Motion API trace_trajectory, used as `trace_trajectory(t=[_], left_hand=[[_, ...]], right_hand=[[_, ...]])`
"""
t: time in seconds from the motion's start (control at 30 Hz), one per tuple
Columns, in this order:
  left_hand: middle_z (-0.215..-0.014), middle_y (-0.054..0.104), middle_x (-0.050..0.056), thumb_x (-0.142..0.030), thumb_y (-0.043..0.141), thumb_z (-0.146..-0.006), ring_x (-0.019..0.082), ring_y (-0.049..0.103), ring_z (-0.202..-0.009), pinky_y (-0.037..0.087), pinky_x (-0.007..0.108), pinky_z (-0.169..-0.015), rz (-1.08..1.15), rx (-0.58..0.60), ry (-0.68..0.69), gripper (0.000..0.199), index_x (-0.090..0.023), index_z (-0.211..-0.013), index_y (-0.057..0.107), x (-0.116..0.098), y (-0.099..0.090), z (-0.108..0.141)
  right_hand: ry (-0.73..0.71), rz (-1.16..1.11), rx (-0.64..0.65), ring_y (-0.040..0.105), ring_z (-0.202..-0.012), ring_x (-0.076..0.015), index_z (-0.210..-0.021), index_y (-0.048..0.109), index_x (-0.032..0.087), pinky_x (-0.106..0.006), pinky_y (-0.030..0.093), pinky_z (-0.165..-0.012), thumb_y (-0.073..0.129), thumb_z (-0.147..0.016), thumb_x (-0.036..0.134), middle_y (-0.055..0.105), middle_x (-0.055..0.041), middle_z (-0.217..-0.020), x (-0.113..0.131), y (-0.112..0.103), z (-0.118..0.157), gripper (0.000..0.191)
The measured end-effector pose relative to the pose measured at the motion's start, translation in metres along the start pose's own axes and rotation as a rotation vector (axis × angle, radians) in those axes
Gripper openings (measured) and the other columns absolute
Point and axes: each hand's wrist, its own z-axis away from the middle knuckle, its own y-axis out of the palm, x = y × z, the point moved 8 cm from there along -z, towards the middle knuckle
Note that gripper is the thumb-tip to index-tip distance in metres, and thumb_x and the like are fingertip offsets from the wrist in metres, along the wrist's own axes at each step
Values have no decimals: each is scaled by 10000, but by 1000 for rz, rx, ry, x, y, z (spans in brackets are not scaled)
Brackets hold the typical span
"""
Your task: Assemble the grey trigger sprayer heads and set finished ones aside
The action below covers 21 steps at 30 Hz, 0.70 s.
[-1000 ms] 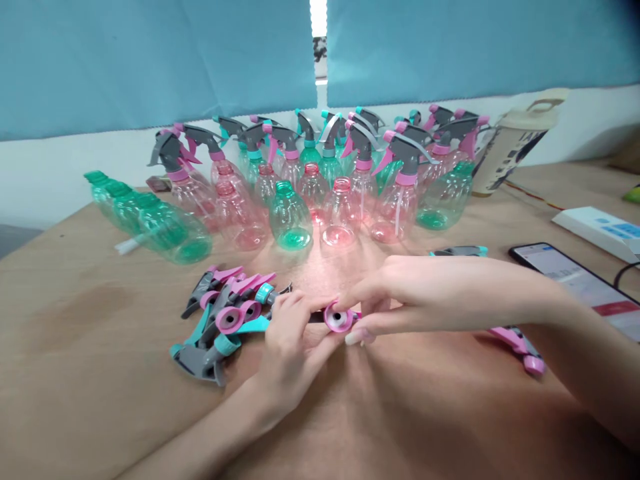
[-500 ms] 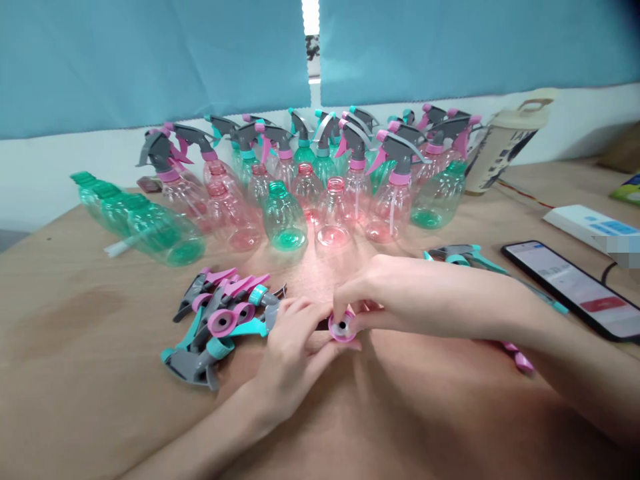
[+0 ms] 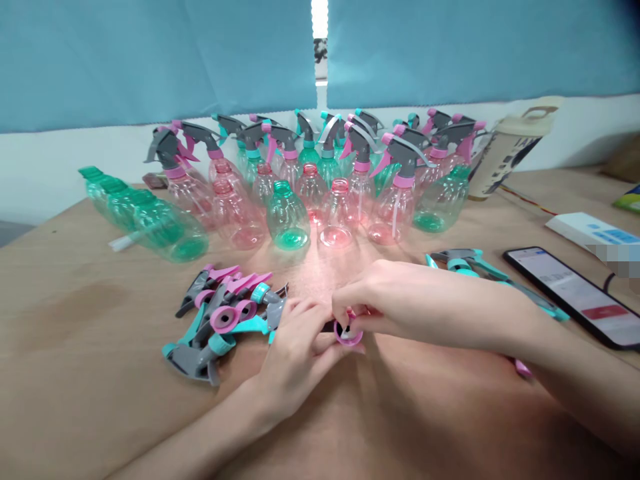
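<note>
A: And there it is! The right hand [image 3: 373, 293] has shifted its fingertips inward. A second ago they were at the side of the pink collar [image 3: 353, 343]; now they're right in its mouth.

B: What about the left hand [image 3: 295, 340]?

A: Still holding firm, closed around the spray head with its thumb under the collar. That spray head sits low over the table [image 3: 90, 400], between the two hands, collar opening towards us, most of its body covered by fingers.

B: And inside the collar?

A: Big change! The white insert [image 3: 344, 331] filled that ring neatly, dark hole in the middle. Now it looks askew, and there's a dark gap showing beside it.

B: Is the right hand gripping it?

A: Its fingers are drawn in narrow there, but blur and knuckles cover the contact, so I can't tell whether they pinch the insert or only press on it.

B: What does that say about the work?

A: My read: the action has gone from steadying the collar to working on what's inside it, and I'd call it unfinished.

B: Anything moving elsewhere?

A: No, the loose spray heads [image 3: 225, 319] lie piled to the left, and the bottles [image 3: 287, 220] stand beyond, exactly as they were.
</note>
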Motion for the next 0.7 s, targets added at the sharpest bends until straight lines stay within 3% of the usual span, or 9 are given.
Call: trace_trajectory(t=[0.23, 0.5, 0.7], left_hand=[[-781, 617, -8, -243, 676, -814, 164, 527, -752, 384, 293, -707, 23, 35, -82, 114, -184, -824, 579, 9, 4, 2], [-731, 586, 0, -267, 664, -822, 171, 513, -725, 371, 304, -683, 67, 68, -72, 149, -165, -764, 572, 8, 11, 5], [-763, 608, -8, -115, 697, -767, 172, 511, -780, 402, 283, -697, 201, 132, -115, 110, -185, -732, 620, 8, 14, 1]], right_hand=[[64, 46, 22, 450, -552, -93, -710, 639, 150, -236, 262, -486, 510, -855, 132, 592, 6, -638, -8, 8, -1, 195], [67, 59, 98, 471, -582, -107, -711, 651, 147, -244, 277, -505, 570, -803, 99, 626, 0, -668, -2, 13, -4, 132], [17, 55, 95, 461, -547, -98, -693, 659, 160, -252, 270, -500, 566, -811, 102, 633, 15, -654, 0, 19, -2, 161]])
